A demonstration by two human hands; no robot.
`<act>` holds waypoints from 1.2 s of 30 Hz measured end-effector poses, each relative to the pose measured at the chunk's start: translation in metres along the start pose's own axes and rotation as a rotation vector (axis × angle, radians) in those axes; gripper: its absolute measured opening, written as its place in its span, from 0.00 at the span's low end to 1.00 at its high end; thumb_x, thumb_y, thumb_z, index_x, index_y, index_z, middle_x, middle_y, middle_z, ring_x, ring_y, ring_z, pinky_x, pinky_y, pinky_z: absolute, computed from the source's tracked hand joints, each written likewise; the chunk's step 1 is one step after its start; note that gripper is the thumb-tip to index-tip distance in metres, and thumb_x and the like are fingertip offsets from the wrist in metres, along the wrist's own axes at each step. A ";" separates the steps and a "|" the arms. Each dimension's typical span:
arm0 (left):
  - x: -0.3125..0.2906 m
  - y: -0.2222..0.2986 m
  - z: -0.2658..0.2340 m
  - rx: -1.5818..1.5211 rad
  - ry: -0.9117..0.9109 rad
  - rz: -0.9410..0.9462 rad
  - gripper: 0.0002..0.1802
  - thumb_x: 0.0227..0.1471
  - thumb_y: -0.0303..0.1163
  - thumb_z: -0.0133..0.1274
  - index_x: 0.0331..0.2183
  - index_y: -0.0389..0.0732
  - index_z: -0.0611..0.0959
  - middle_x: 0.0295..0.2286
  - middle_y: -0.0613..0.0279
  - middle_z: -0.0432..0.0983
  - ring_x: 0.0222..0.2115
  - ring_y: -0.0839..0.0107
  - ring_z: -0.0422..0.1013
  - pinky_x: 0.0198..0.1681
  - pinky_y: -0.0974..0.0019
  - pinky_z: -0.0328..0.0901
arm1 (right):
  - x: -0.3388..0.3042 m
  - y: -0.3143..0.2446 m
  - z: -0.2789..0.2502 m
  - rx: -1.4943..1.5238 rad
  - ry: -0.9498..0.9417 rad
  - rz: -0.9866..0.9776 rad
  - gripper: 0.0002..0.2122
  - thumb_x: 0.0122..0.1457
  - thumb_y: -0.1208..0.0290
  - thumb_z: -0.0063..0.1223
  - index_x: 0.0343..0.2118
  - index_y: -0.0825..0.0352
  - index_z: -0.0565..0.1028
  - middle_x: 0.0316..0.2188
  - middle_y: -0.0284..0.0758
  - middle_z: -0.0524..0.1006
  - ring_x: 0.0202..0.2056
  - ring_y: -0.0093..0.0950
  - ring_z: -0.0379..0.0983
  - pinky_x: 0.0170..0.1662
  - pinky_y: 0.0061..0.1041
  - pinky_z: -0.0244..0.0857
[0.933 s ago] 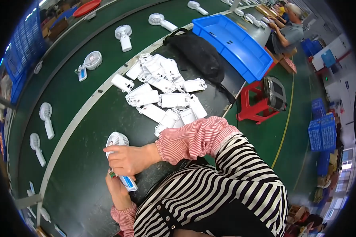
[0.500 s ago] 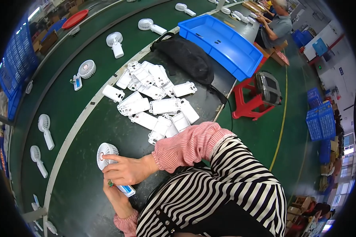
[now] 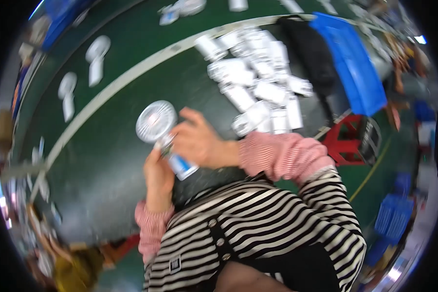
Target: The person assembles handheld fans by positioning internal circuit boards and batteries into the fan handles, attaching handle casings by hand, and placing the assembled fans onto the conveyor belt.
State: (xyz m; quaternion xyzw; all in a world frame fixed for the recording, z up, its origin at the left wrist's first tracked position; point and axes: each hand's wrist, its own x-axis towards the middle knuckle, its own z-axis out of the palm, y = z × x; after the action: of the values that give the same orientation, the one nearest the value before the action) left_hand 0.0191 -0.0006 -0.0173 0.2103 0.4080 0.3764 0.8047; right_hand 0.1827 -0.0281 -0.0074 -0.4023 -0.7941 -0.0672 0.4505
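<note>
A white handheld fan (image 3: 156, 120) with a round caged head is held just above the dark work table, its short handle tilted toward my body. The handle is opened up, and a blue battery (image 3: 180, 163) shows inside it. My left hand (image 3: 158, 179) pinches the fan at the neck with thumb and fingertips. From the right, my right hand (image 3: 199, 141) grips the neck and upper handle, its index finger lifted away. Motion blurs the fingertips and the small parts at the neck. Right of the hands lies a heap of white plastic casings (image 3: 238, 73).
A black bag (image 3: 309, 56) and a blue tray (image 3: 350, 63) lie beyond the casings. Fans such as a white one (image 3: 97, 58) rest on the green belt past the pale rail (image 3: 90, 109). A red stool (image 3: 344, 141) stands right; another person's yellow-clad body (image 3: 78, 267) is at lower left.
My view has turned and blurred. The fan has tipped so its head and opened handle show more. My right hand has shifted from the fan's head down to the neck and handle.
</note>
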 end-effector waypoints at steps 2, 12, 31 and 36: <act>-0.005 0.002 0.009 0.041 0.042 -0.009 0.16 0.53 0.32 0.39 0.43 0.34 0.70 0.40 0.58 0.70 0.41 0.68 0.67 0.46 0.64 0.60 | 0.004 -0.002 -0.006 0.010 -0.074 0.089 0.04 0.37 0.73 0.51 0.19 0.63 0.71 0.22 0.29 0.70 0.37 0.28 0.68 0.51 0.48 0.50; -0.024 0.030 0.030 0.013 -0.045 -0.139 0.18 0.56 0.32 0.32 0.43 0.30 0.67 0.37 0.52 0.71 0.35 0.62 0.71 0.39 0.60 0.68 | 0.034 -0.003 -0.025 0.591 -0.298 0.531 0.05 0.45 0.86 0.46 0.27 0.73 0.70 0.32 0.36 0.69 0.31 0.26 0.69 0.32 0.20 0.63; -0.021 0.028 0.022 -0.073 -0.137 -0.175 0.20 0.55 0.34 0.33 0.45 0.30 0.66 0.36 0.51 0.71 0.34 0.60 0.72 0.37 0.58 0.69 | 0.034 -0.003 -0.021 0.475 -0.313 0.360 0.04 0.45 0.85 0.45 0.26 0.74 0.69 0.31 0.37 0.68 0.27 0.31 0.69 0.28 0.25 0.63; -0.019 0.026 0.018 -0.052 -0.132 -0.169 0.20 0.55 0.34 0.33 0.45 0.30 0.66 0.37 0.51 0.71 0.34 0.60 0.72 0.38 0.58 0.69 | 0.036 -0.005 -0.021 0.473 -0.322 0.351 0.04 0.45 0.86 0.45 0.27 0.75 0.70 0.32 0.38 0.68 0.27 0.31 0.69 0.29 0.25 0.64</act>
State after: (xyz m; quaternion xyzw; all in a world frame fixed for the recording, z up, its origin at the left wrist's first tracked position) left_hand 0.0149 0.0004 0.0190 0.1786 0.3606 0.3030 0.8638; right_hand 0.1833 -0.0201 0.0338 -0.4229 -0.7672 0.2621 0.4050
